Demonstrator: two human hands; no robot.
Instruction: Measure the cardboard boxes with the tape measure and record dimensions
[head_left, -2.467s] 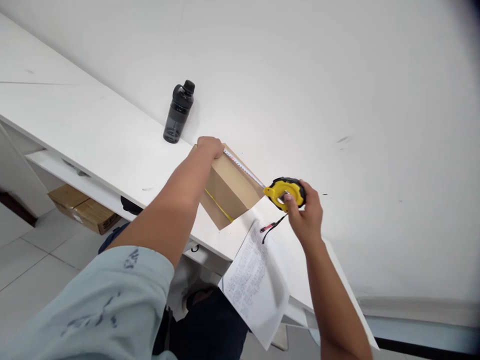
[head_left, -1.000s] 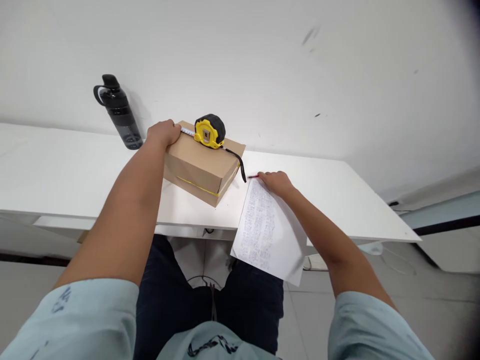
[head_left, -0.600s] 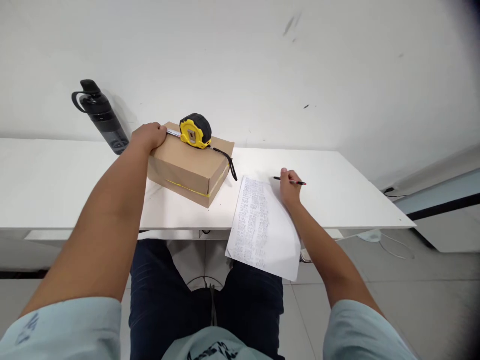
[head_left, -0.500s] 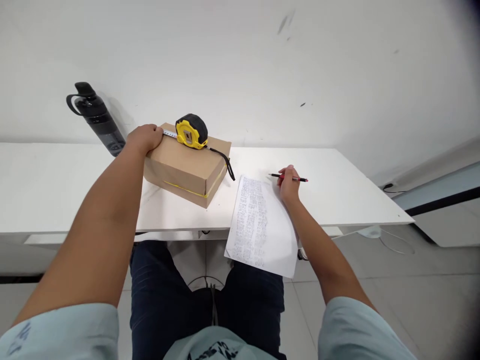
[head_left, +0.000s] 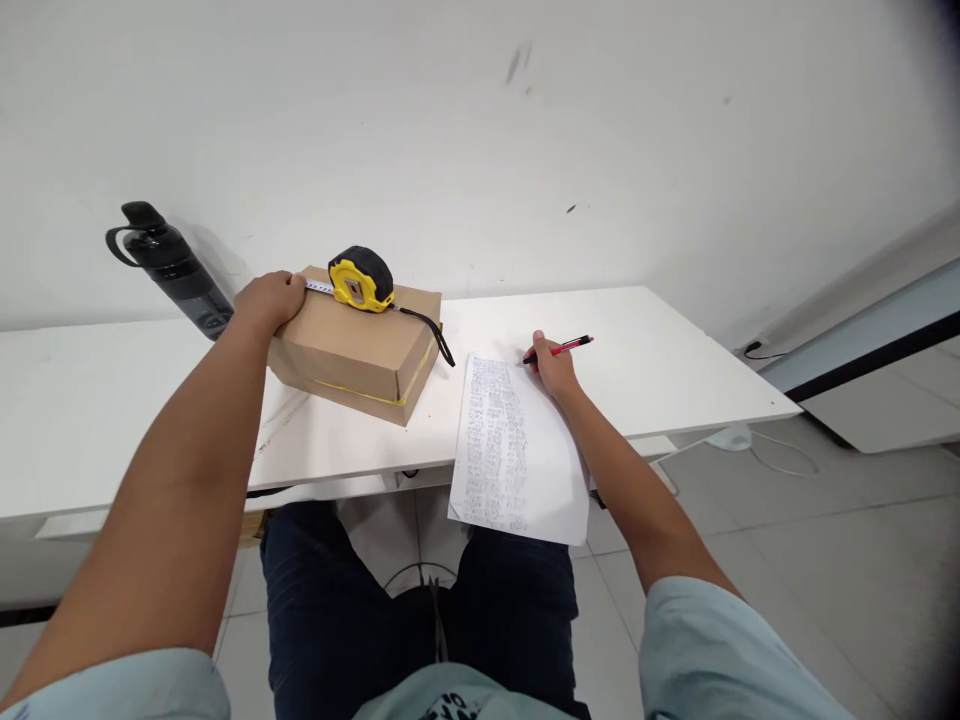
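Left hand (head_left: 268, 300): clasped over left end of cardboard box (head_left: 346, 342), beside tape measure (head_left: 361, 280) atop it | Right hand (head_left: 555, 368): closed round pen (head_left: 564, 348), tip near top edge of paper (head_left: 517, 455)

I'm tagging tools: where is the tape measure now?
In the head view, left of centre, the tape measure sits on the cardboard box, just right of the left hand.

Box (head_left: 352, 345), paper (head_left: 499, 450), bottle (head_left: 178, 272) on desk (head_left: 660, 365)
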